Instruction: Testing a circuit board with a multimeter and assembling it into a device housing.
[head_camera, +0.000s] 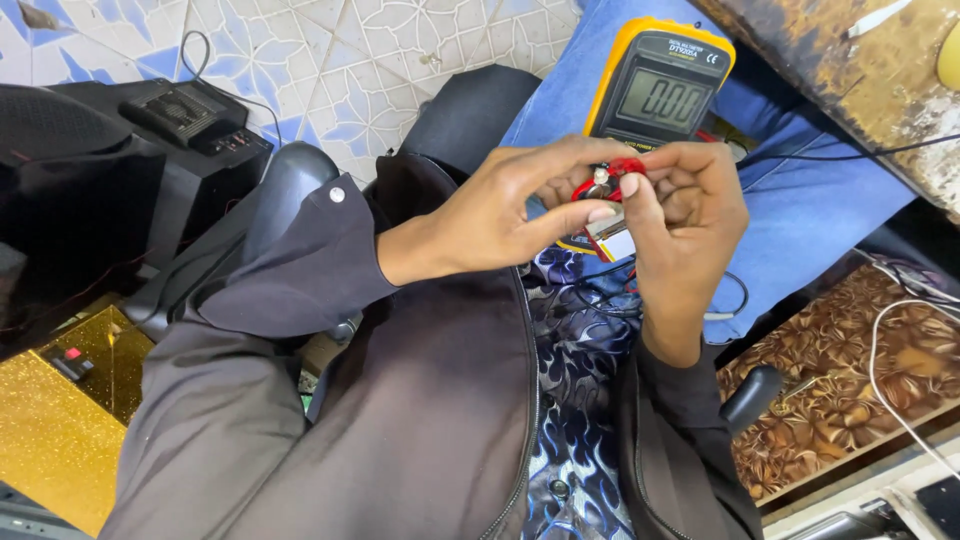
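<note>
My left hand and my right hand meet in front of my chest, fingertips pinching a small red clip with a metal tip between them. Both hands touch it. Behind the hands, a yellow-cased digital multimeter with a grey display lies on a blue-trousered lap. Thin black and red leads hang below the hands over patterned cloth. A small white-edged flat part shows just under my left thumb.
A black box-shaped device with a cable sits on a dark case at the left. Gold glitter surface lies lower left. A worn wooden bench edge is top right. A brown floral surface with white wires lies at the right.
</note>
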